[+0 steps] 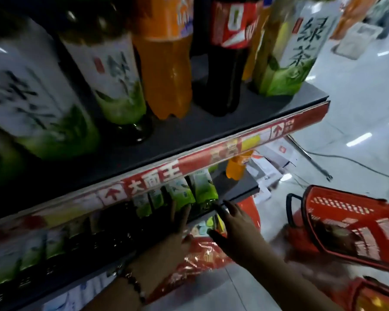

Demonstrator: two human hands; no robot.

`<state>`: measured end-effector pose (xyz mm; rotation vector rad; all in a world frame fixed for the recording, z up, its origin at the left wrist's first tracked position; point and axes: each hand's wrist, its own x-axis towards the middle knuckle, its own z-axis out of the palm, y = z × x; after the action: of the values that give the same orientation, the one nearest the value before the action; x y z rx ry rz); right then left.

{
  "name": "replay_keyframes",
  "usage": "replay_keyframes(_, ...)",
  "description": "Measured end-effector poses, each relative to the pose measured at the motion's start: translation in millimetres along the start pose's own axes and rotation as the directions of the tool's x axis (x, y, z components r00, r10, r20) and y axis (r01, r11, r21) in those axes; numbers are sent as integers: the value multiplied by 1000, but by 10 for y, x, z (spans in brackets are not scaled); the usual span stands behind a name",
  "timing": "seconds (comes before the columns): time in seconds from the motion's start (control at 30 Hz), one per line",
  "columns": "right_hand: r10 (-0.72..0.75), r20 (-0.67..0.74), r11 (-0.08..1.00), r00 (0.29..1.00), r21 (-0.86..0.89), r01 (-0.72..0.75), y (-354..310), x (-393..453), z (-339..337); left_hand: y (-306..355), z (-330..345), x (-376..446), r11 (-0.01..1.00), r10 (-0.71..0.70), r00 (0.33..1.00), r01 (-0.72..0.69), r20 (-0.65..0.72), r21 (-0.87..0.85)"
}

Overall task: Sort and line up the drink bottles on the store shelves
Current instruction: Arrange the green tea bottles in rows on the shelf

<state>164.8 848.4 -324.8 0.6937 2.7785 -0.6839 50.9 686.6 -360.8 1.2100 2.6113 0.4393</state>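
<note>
Reaching toward the upright green-labelled plastic tea bottles (pixel 203 189) on the lower shelf: right hand (pixel 236 227) nearer, fingers spread, empty, just below-right; left hand (pixel 180 223) flat against the neighbouring bottles.

Two hands reach to the lower shelf (pixel 238 187). The left hand (pixel 175 230) has straight fingers that touch the green tea bottles (pixel 182 196) standing in a row there. The right hand (pixel 236 225) is spread out flat, just beside the last green bottle. The left wrist wears a bead bracelet (pixel 135 286). On the upper shelf (pixel 189 131) stand big green tea bottles, an orange bottle (pixel 166 70) and a dark cola bottle (pixel 227 63). A red basket (pixel 346 223) sits on the floor (pixel 357 97) near the right hand.
</note>
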Motion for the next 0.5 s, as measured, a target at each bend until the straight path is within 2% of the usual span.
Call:
replay_keyframes(0.07, -61, -59, 998, 996, -14, 60, 282, 343, 314, -180, 513, 277, 996, 74, 989, -66, -125, 65)
replay_keyframes(0.13, -116, -111, 993, 987, -38, 112, 522, 707, 617, -248, 843, 504, 982, 79, 979, -44, -190, 183)
replay_keyframes(0.23, -162, -132, 986, 978, -47, 157, 756, 1200, 981, -306, 1182, 723, 963, 98, 975, -43, -201, 265)
replay_keyframes(0.33, -173, -171, 977, 970, 97, 192, 886, 1472, 1270, -483, 1484, 854, 943, 51, 978, 20, -203, 332)
replay_keyframes(0.43, -149, -332, 961, 931, 175, 216, 898, 1563, 1516, -597, 1703, 918, 938, 99, 949, 11, -299, 346)
replay_keyframes(0.5, -127, -473, 975, 872, 101, 197, 847, 1636, 1584, -626, 1735, 950, 947, 108, 924, 16, -366, 322)
